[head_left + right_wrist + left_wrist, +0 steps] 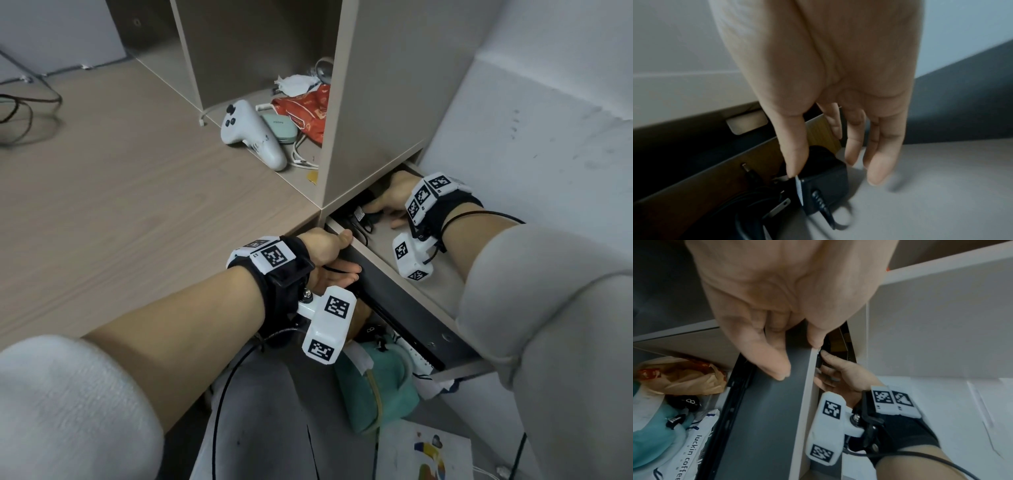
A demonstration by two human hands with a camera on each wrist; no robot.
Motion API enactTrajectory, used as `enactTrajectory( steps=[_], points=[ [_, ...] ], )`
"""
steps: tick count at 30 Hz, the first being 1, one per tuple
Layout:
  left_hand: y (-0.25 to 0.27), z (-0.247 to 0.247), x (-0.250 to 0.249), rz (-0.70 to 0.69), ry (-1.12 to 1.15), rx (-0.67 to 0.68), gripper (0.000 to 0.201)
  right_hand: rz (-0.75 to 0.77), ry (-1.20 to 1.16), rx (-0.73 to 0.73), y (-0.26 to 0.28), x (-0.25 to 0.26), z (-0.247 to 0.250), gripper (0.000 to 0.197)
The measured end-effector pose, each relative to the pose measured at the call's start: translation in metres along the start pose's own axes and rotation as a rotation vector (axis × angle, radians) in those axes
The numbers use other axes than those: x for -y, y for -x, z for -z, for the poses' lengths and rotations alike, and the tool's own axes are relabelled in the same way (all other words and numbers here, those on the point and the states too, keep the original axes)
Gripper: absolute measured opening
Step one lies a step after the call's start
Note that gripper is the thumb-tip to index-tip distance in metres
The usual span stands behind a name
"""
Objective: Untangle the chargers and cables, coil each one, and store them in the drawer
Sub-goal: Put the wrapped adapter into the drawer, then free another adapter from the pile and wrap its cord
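Chargers (pixel 824 183) and their black cables (pixel 359 222) lay at the back of the open drawer (pixel 428 291), where the right hand (pixel 394 202), thumb on one adapter and fingers loosely extended, apparently tucked them in while the left hand (pixel 325 253) gripped the drawer's side, likely to steady it

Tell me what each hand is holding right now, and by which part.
The left hand grips the drawer by its front edge. The right hand, inside the drawer, touches the black charger with its thumb; a real grip cannot be told.
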State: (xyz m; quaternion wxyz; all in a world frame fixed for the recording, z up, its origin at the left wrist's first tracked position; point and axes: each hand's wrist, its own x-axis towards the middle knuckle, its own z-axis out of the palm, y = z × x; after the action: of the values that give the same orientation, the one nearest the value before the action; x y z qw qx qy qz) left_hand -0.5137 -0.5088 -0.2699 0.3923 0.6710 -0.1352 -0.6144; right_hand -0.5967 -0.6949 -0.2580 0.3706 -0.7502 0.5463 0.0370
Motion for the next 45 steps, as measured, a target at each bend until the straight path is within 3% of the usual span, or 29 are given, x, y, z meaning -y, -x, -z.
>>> enactTrajectory(
  steps=[6, 12, 20, 27, 31, 34, 36, 39, 42, 45],
  points=[
    [0.021, -0.005, -0.001, -0.004, 0.033, -0.004, 0.034, 0.031, -0.036, -0.07, 0.061, 0.007, 0.017, 0.03],
    [0.097, 0.016, -0.033, -0.208, 0.04, -0.046, 0.036, 0.137, -0.158, -0.089, 0.149, 0.038, 0.025, 0.017],
    [0.208, 0.123, -0.066, -0.656, -0.091, -0.466, 0.024, 0.419, -0.174, 0.047, 0.246, 0.137, -0.016, 0.016],
    [0.296, 0.259, -0.057, -0.789, -0.195, -0.82, 0.032, 0.656, -0.208, 0.018, 0.269, 0.274, -0.095, 0.005],
    [0.328, 0.338, -0.04, -0.761, -0.236, -0.883, 0.033, 0.755, -0.166, 0.015, 0.266, 0.347, -0.15, 0.008],
    [0.342, 0.406, -0.026, -0.7, -0.276, -0.974, 0.032, 0.829, -0.087, 0.036, 0.258, 0.399, -0.197, 0.032],
    [0.347, 0.45, -0.018, -0.617, -0.469, -1.081, 0.035, 0.89, -0.018, 0.032, 0.252, 0.428, -0.224, 0.047],
    [0.344, 0.505, -0.01, -0.357, -0.789, -1.156, 0.07, 0.978, 0.065, 0.063, 0.24, 0.462, -0.257, 0.069],
    [0.328, 0.536, -0.003, -0.119, -0.974, -1.0, 0.116, 1.041, 0.261, 0.121, 0.229, 0.486, -0.283, 0.097],
    [0.309, 0.547, 0.001, 0.0, -1.143, -0.808, 0.124, 1.031, 0.441, 0.139, 0.216, 0.5, -0.305, 0.119]
  ],
)
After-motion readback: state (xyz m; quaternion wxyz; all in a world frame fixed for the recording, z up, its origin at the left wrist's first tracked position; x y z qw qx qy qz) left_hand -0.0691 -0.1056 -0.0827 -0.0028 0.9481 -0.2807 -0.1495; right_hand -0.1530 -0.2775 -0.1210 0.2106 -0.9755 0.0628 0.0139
